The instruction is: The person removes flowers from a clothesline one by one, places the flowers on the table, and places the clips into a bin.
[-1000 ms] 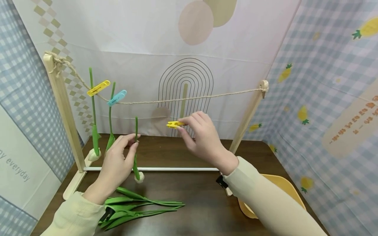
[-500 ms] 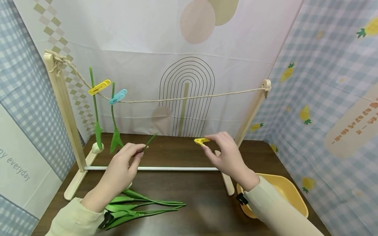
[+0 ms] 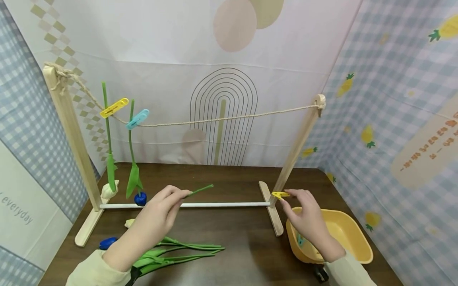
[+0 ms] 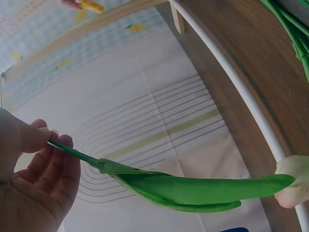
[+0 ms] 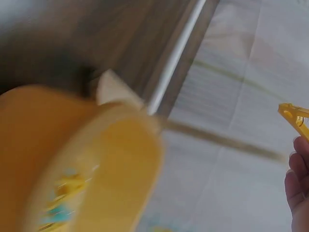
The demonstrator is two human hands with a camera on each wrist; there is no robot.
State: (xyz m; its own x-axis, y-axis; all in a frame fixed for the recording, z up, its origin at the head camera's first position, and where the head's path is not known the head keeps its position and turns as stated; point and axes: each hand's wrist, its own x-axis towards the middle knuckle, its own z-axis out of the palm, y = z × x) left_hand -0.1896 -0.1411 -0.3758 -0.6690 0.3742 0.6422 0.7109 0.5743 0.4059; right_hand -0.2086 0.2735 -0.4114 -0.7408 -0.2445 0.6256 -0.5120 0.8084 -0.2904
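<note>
My left hand (image 3: pixel 154 218) pinches the green stem (image 3: pixel 202 189) of an artificial tulip, tilted low in front of the rope. Its long leaf (image 4: pixel 193 191) and cream bud (image 4: pixel 292 181) show in the left wrist view. Over at the right, my right hand (image 3: pixel 309 216) pinches a yellow clothespin (image 3: pixel 280 194) beside the yellow basin (image 3: pixel 352 222). Two tulips hang bud-down from the rope (image 3: pixel 214 120): a yellow clothespin (image 3: pixel 114 108) clips the one with a white bud (image 3: pixel 110 190), a light-blue clothespin (image 3: pixel 137 119) the one with a blue bud (image 3: pixel 140 199).
Wooden posts (image 3: pixel 73 139) and a white crossbar (image 3: pixel 225 205) make up the rope's frame. More green stems (image 3: pixel 193 248) lie on the dark table at the front, near a blue bud (image 3: pixel 108 243). Yellow and teal clothespins (image 5: pixel 63 203) lie in the basin.
My right hand has moved right and down with the yellow clothespin, to beside the basin. My left hand has lowered, and the tulip it holds has tipped from upright to nearly level.
</note>
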